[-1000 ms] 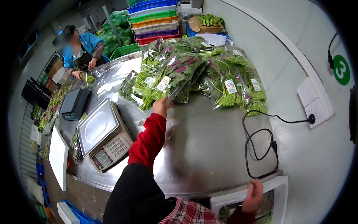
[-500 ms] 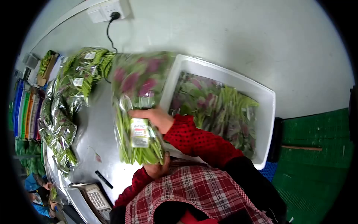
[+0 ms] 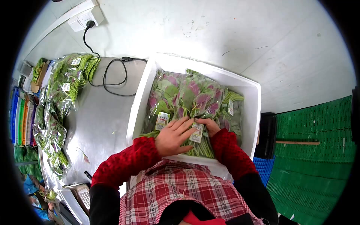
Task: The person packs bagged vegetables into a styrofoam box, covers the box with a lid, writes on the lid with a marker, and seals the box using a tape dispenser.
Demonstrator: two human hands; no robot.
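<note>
A white foam box (image 3: 255,112) holds several clear bags of green and purple leafy vegetables. My left hand (image 3: 174,137) lies with fingers spread on the bags, between two white labels. My right hand (image 3: 209,125) touches the upper part of a labelled bag (image 3: 202,148) in the middle of the box; its thumb and fingertips are near the label, and some of its fingers are hidden. Leaves point toward the wall and stems toward me.
More bagged vegetables (image 3: 65,93) lie along the steel table (image 3: 97,123). A black cable (image 3: 125,75) loops beside the box. A scale (image 3: 80,197) and a co-worker (image 3: 35,193) are at lower left. Green crates (image 3: 307,157) and a blue crate (image 3: 264,168) are at right.
The view has turned from the table to the foam box. The bag held over the table half a second ago is gone from there, and both hands are now on bags inside the box.
</note>
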